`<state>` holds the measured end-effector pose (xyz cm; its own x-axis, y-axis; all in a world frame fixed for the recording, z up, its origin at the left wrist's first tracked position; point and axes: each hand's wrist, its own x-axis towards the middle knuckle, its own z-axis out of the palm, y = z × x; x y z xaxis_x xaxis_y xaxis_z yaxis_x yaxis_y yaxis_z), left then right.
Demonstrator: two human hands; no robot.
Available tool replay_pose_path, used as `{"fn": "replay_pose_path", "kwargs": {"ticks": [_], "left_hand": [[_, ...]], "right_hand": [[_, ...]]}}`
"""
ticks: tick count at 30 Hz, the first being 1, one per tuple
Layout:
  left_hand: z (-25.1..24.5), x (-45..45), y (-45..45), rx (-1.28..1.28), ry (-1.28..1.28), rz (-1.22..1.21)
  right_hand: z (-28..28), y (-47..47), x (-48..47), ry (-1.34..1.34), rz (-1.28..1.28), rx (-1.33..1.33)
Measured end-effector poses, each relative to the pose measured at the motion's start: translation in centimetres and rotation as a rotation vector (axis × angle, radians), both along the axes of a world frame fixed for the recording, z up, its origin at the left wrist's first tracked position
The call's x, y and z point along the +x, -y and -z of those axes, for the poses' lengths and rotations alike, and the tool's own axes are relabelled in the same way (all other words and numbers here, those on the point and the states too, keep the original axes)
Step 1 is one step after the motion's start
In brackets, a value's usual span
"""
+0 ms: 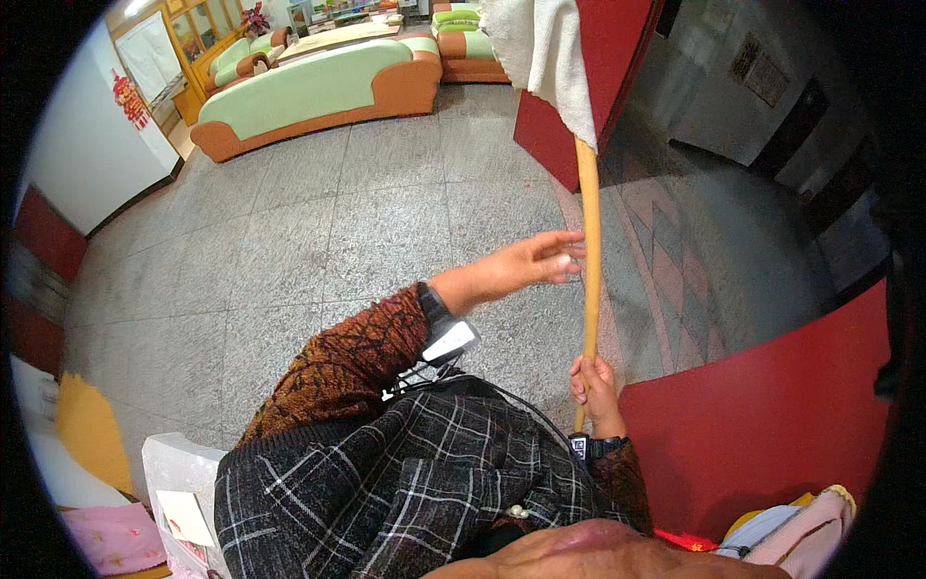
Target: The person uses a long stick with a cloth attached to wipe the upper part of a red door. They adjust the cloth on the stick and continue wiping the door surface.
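Observation:
My right hand (597, 389) is closed around the lower part of a long wooden pole (590, 253), which stands nearly upright in the picture. Draped over the pole's far end is a white cloth (546, 61) that hangs in folds and hides the tip. My left hand (546, 258) is held out beside the middle of the pole, its fingers apart and slightly blurred. Its fingertips come right up to the wood; whether they touch it I cannot tell. Both wrists carry dark straps, and a pale device (452, 341) sits at the left one.
A red door panel (767, 391) stands close on my right, another red panel (546, 137) beyond the pole. Farther off is a green and brown sofa (311, 87). A white chair-like object (181, 463) is at lower left. Grey tiles (289, 239) cover the floor.

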<state>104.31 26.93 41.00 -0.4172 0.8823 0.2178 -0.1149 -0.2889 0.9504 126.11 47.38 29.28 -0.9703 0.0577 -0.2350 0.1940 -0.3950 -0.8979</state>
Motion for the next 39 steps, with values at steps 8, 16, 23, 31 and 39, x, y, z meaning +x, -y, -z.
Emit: {"fn": "replay_pose_path", "kwargs": {"ticks": [8,16,23,31,39], "left_hand": [[1.1,1.9,-0.4,0.04,0.086,-0.077],[-0.1,-0.1,4.6,0.043,-0.048,-0.356],[-1.5,-0.7,10.9,-0.02,-0.204,-0.639],[0.2,1.2,17.6,0.059,-0.34,-0.933],[3.1,3.6,22.8,0.072,-0.417,-1.183]], "right_hand": [[-0.5,3.4,-2.9,-0.026,-0.164,0.052],[2.1,2.5,-2.4,-0.014,-0.233,0.452],[-8.6,-2.9,-1.6,-0.209,0.084,0.49],[-27.0,0.8,-0.9,-0.927,0.296,0.884],[-30.9,2.6,-1.9,-1.428,0.406,1.265]]}}
